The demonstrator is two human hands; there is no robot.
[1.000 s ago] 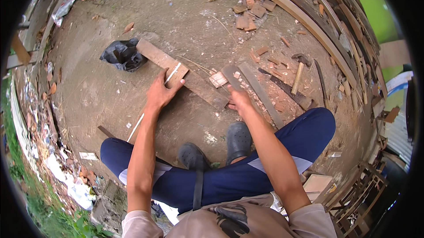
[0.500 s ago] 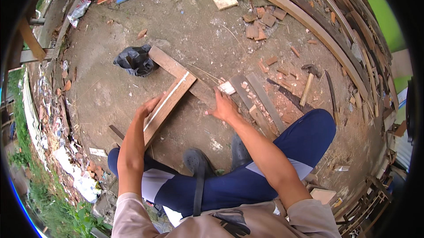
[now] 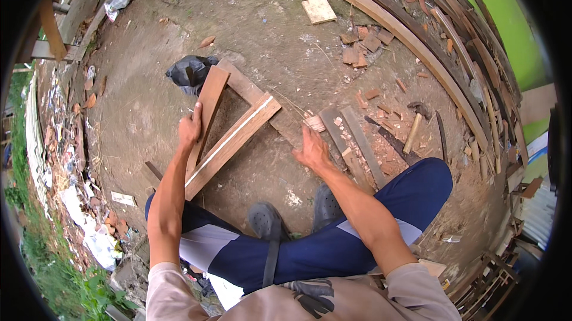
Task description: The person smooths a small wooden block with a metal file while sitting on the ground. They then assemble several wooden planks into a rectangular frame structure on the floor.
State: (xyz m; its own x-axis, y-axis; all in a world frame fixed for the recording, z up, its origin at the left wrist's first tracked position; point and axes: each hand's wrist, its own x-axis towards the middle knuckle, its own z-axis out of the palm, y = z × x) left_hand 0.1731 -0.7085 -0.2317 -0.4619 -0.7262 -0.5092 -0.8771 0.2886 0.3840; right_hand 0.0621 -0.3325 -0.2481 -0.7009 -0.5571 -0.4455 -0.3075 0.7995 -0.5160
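My left hand (image 3: 189, 125) is closed around a brown wooden board (image 3: 211, 103), which is raised at a slant to the left of another board. That other board (image 3: 233, 145), with a white stripe along its edge, lies at an angle across a flat wooden plank (image 3: 243, 84). My right hand (image 3: 313, 148) grips the near right end of this plank, thumb on the near side and fingers on the far side. Beyond the plank's far end sits a crumpled black plastic bag (image 3: 189, 73).
Right of my right hand lie narrow wooden strips (image 3: 362, 145), a hammer (image 3: 413, 130), a dark blade-like tool (image 3: 442, 136) and wood chips. Long timbers (image 3: 387, 20) curve along the far right. Broken wood pieces (image 3: 364, 44) and a pale board (image 3: 319, 6) lie farther off. Litter lines the left side.
A brown board now shows in my left hand, raised away from the white-striped board. My right hand has shifted toward the plank's end, its fingers closer together. The whole view has moved slightly.
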